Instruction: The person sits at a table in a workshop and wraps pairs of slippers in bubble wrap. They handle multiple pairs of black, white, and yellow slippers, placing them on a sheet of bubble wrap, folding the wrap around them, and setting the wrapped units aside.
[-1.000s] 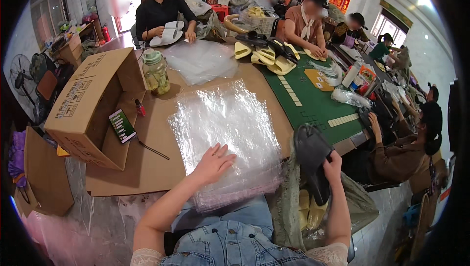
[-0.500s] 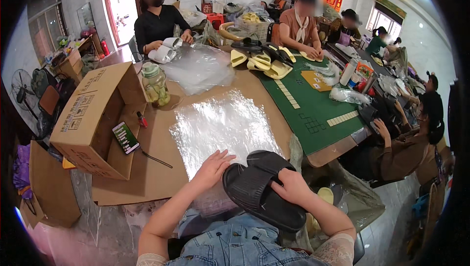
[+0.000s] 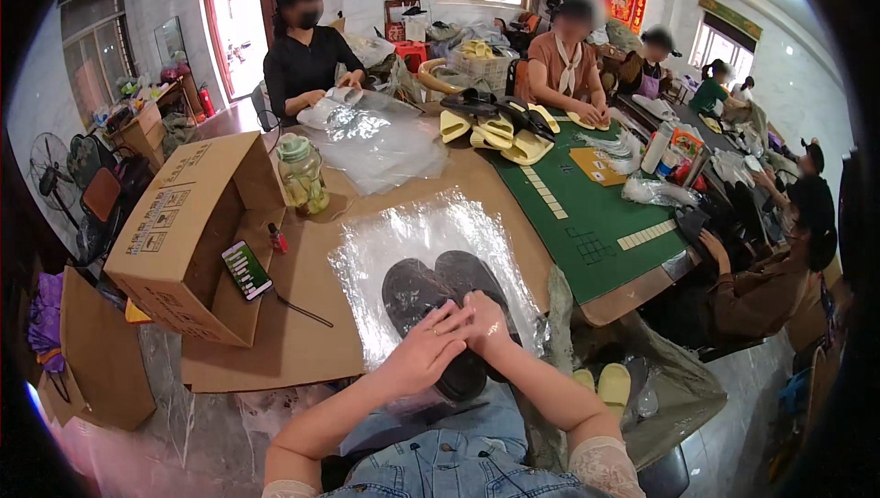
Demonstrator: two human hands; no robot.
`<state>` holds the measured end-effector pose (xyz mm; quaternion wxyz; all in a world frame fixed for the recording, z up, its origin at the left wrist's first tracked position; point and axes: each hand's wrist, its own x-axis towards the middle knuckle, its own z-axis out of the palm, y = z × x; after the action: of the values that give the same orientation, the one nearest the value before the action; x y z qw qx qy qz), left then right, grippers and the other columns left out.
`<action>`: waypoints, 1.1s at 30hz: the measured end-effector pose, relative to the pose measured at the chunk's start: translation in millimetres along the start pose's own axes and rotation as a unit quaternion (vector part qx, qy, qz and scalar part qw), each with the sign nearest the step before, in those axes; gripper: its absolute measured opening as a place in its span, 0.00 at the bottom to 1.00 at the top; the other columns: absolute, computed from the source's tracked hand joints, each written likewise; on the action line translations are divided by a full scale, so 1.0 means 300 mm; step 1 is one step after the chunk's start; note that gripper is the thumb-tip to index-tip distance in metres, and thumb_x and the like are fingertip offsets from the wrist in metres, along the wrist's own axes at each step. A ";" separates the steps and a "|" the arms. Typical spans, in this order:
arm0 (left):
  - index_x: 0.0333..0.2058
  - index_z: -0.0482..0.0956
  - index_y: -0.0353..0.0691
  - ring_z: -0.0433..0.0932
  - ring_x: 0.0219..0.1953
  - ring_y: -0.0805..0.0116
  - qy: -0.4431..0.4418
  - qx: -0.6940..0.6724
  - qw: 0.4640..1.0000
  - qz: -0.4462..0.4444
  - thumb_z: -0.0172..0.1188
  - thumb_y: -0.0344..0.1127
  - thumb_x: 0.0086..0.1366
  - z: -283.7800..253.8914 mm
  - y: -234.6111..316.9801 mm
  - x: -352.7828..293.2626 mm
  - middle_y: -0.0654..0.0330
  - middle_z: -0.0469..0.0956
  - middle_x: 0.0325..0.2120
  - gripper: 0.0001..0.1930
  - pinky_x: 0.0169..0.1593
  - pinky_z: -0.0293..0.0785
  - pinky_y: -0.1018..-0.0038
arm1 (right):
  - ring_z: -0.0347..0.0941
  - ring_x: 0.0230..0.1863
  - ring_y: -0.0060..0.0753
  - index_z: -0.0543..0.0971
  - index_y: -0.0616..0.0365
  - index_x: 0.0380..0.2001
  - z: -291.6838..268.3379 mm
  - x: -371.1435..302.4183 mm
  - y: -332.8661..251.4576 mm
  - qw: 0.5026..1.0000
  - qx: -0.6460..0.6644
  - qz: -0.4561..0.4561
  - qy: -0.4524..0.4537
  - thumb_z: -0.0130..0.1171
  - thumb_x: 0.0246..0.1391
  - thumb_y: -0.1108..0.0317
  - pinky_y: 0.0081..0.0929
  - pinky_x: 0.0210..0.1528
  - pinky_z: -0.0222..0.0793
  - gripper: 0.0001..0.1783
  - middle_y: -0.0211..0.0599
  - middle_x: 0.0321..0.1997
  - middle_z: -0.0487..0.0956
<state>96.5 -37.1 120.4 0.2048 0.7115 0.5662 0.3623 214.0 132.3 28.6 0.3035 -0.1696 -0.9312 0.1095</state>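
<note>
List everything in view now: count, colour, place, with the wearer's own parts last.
Black slippers: one pair, black, beneath the hands
Clear bags: uncounted stack, transparent, near table edge
Far plastic sheets: uncounted, clear, table's far side
Cardboard box: one, brown, left
Phone: one, pale-rimmed, at the box's opening
Small bottle: one, red and black, near the phone
Lidded jar: one, clear, green lid, right of box
Green mat: one, green, table's right
Slipper heap: several, yellow and black, mat's far corner
Sack: one, grey-green, lower right, yellow slippers inside
Co-workers: several, mixed clothing, around tables
Left hand: one, bare, over black slippers
Right hand: one, bare, over black slippers
</note>
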 end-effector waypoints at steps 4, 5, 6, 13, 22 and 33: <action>0.65 0.72 0.39 0.52 0.75 0.44 -0.030 -0.033 0.999 0.005 0.43 0.36 0.77 -0.007 -0.002 -0.055 0.51 0.62 0.71 0.22 0.75 0.48 0.55 | 0.77 0.34 0.56 0.76 0.62 0.29 0.087 0.119 -0.030 0.994 -0.034 0.102 0.030 0.59 0.63 0.58 0.49 0.38 0.75 0.17 0.51 0.31 0.76; 0.64 0.72 0.39 0.52 0.75 0.44 -0.041 -0.041 0.998 0.000 0.43 0.36 0.77 -0.015 -0.006 -0.067 0.51 0.63 0.71 0.22 0.75 0.48 0.55 | 0.77 0.34 0.55 0.77 0.62 0.29 0.110 0.134 -0.024 0.993 -0.041 0.108 0.036 0.59 0.63 0.58 0.48 0.38 0.76 0.17 0.50 0.30 0.76; 0.64 0.72 0.39 0.52 0.75 0.44 -0.052 -0.048 0.997 -0.005 0.43 0.37 0.77 -0.024 -0.011 -0.079 0.51 0.63 0.70 0.22 0.75 0.48 0.55 | 0.77 0.34 0.55 0.77 0.62 0.29 0.129 0.144 -0.013 0.991 -0.049 0.114 0.042 0.59 0.63 0.58 0.48 0.38 0.76 0.17 0.50 0.30 0.76; 0.62 0.76 0.44 0.57 0.74 0.48 -0.059 -0.168 0.981 -0.074 0.48 0.43 0.76 -0.084 -0.158 -0.147 0.51 0.64 0.70 0.21 0.74 0.51 0.57 | 0.73 0.50 0.55 0.76 0.65 0.43 0.111 0.103 -0.044 0.987 0.016 0.156 0.020 0.65 0.56 0.56 0.47 0.49 0.73 0.23 0.53 0.45 0.74; 0.67 0.69 0.48 0.55 0.73 0.40 0.215 0.145 0.960 -0.105 0.62 0.50 0.67 -0.052 -0.489 -0.048 0.48 0.60 0.71 0.32 0.73 0.55 0.54 | 0.70 0.50 0.57 0.76 0.60 0.55 0.056 0.012 -0.093 0.987 0.019 0.136 0.084 0.68 0.53 0.61 0.48 0.53 0.69 0.27 0.51 0.48 0.73; 0.68 0.68 0.49 0.61 0.71 0.44 0.229 0.096 0.961 -0.121 0.64 0.51 0.65 -0.032 -0.505 -0.064 0.47 0.60 0.71 0.35 0.71 0.60 0.57 | 0.70 0.50 0.53 0.79 0.61 0.52 0.099 -0.002 -0.075 0.978 0.060 0.168 0.104 0.69 0.53 0.61 0.45 0.54 0.68 0.25 0.47 0.45 0.73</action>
<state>-12.0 -14.9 14.8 0.0427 0.5516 0.7121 0.4323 190.9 108.3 11.6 0.3857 -0.3160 -0.8443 0.1962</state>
